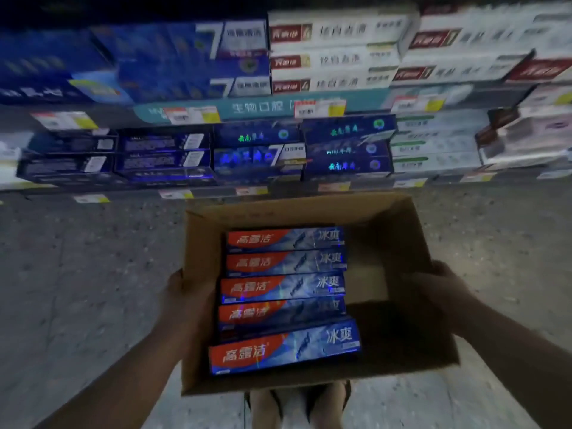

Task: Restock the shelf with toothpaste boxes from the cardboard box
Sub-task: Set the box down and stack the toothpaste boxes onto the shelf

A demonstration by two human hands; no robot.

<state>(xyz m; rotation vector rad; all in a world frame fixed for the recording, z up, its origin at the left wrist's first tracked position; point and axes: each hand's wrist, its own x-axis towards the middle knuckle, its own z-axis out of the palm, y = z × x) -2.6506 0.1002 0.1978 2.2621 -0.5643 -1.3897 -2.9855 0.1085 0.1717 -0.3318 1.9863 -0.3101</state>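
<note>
An open cardboard box (399,243) is held above the floor in front of the shelves. Several red-and-blue toothpaste boxes (284,286) lie stacked flat along its left side; the right part of its inside is bare. My left hand (178,292) grips the box's left wall from outside. My right hand (445,286) grips the right wall, fingers curled over the rim. The shelf (253,108) ahead holds rows of blue and white toothpaste boxes on two levels.
Speckled grey floor (77,274) lies below the box and stretches to the shelf's base. Price tags (192,114) line the shelf edges. My sandalled feet (297,404) show under the box's near edge.
</note>
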